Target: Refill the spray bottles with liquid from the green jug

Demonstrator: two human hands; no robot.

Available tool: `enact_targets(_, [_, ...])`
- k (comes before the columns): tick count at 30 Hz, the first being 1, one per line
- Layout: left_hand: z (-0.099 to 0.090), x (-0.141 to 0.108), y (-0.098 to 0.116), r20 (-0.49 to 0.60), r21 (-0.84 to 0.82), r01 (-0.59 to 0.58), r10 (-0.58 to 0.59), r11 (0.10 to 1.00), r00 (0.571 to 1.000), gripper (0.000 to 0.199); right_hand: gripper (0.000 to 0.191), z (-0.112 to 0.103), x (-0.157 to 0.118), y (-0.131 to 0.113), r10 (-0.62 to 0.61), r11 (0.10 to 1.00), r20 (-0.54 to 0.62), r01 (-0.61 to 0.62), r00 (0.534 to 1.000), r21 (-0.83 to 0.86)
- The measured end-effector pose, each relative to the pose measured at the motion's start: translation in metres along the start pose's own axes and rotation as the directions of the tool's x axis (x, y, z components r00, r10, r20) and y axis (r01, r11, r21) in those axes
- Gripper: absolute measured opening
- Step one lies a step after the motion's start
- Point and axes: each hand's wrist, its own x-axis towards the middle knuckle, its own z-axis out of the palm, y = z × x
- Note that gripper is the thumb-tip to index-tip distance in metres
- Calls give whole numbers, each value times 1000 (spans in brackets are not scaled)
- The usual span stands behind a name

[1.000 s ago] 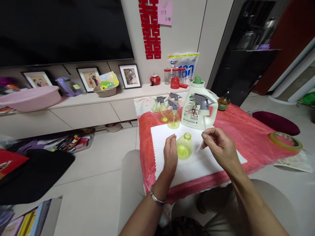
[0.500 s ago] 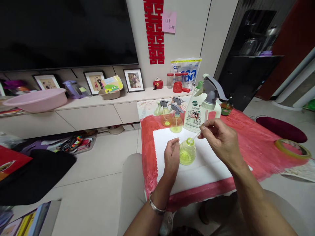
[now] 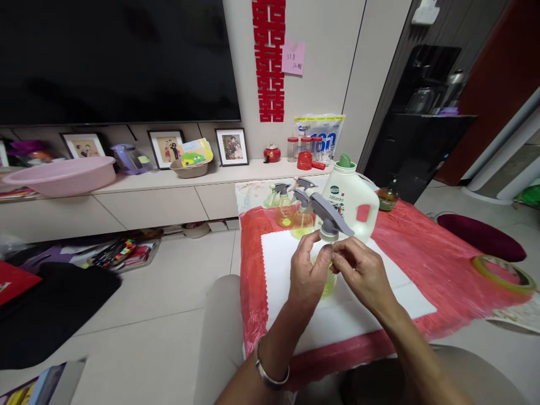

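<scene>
A grey trigger spray head [image 3: 329, 216] stands over the neck of a yellow-green spray bottle [image 3: 329, 288]. My left hand [image 3: 309, 277] curls round the bottle's upper part, thumb and forefinger near the neck. My right hand [image 3: 366, 271] pinches just below the spray head's collar, where its tube enters the bottle. Fingers hide most of the neck, so I cannot tell whether the head is seated. Behind stand more spray bottles, an amber one [image 3: 285, 214] and a yellowish one [image 3: 302, 226]. A large white jug [image 3: 353, 194] with a green spout is close behind the spray head.
A white cloth [image 3: 291, 332] lies on the red-covered table [image 3: 253, 270]. A roll of tape [image 3: 504, 274] rests on the right side, and a dark green pump bottle [image 3: 388, 197] at the back. Beyond is a low cabinet [image 3: 160, 202] holding photo frames and a pink basin [image 3: 63, 173].
My right hand has brought the spray head down and left onto the bottle. My left hand has risen from the bottle's side to its neck. The view has tilted up slightly.
</scene>
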Motion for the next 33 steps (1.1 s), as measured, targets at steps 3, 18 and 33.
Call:
enact_targets(3, [6,3,5,39,28,-27,26,999,999,22,23,1,-1,1,9,1000,-2,-9,1000,-10])
enact_targets(18, [3,-14,-10,70,10,113,-113,994,991,27,35,-5,-7,3,51,994,-70,-44,996,95])
enact_targets(33, [-8,-20,-30,218,36,20,-28,999,976,33,36,10,4,12,143,871,203,-220,969,440])
